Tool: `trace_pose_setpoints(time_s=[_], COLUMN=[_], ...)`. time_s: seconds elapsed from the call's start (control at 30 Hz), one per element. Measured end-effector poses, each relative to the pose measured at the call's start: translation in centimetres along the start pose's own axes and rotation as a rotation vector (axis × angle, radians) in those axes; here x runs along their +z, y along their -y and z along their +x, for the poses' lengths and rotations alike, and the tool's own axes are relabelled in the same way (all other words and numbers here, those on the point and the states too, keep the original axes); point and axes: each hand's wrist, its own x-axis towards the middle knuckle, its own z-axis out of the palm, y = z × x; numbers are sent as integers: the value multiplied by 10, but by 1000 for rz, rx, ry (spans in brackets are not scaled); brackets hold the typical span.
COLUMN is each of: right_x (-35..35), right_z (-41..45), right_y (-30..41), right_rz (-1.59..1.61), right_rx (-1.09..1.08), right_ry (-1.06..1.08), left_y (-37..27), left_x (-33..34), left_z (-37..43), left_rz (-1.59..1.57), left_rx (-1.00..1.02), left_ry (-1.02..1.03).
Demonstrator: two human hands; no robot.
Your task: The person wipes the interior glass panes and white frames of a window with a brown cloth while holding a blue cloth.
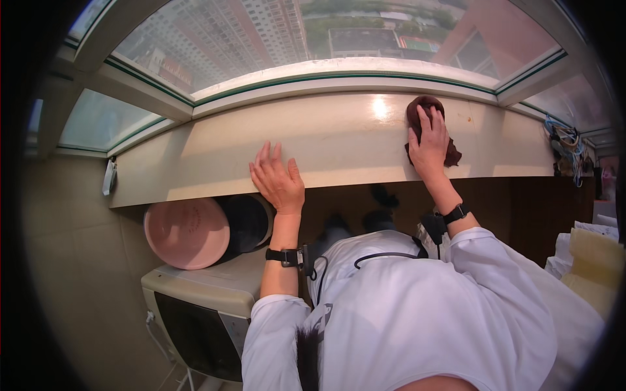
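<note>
A long cream window sill (332,127) runs below the window. My right hand (430,141) presses a crumpled dark brown cloth (424,106) onto its right half, near the window frame. Part of the cloth sticks out beside the wrist. My left hand (279,181) rests palm down at the sill's front edge, left of the middle, with fingers apart and nothing in it. Sunlight glares on the surface just left of the cloth. A small orange-brown spot (469,119) marks the sill to the cloth's right.
Below the sill at left, a pink basin (188,234) and a dark round container (247,222) stand on a washing machine (205,288). Cords and hangers (567,144) hang at the sill's right end. A small white packet (110,177) hangs at its left end.
</note>
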Motion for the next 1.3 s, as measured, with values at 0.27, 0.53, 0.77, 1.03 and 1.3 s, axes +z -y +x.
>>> trace_pose_setpoints(time_s=[0.27, 0.53, 0.77, 1.03, 1.3], right_x=[36, -11, 0, 18, 6], right_z=[-9, -8, 55, 114, 77], right_y=[177, 98, -120, -122, -22], right_rz=[414, 319, 121, 170, 177], right_rx=[-598, -554, 200, 314, -362], right_ry=[353, 396, -154, -404, 1], left_y=[5, 8, 7, 10, 20], left_x=[3, -6, 3, 1, -8], left_z=[4, 3, 6, 18, 32], left_rz=[-193, -342, -108, -18, 54], left_rx=[13, -30, 12, 16, 29], left_ry=[-1, -22, 5, 43, 100])
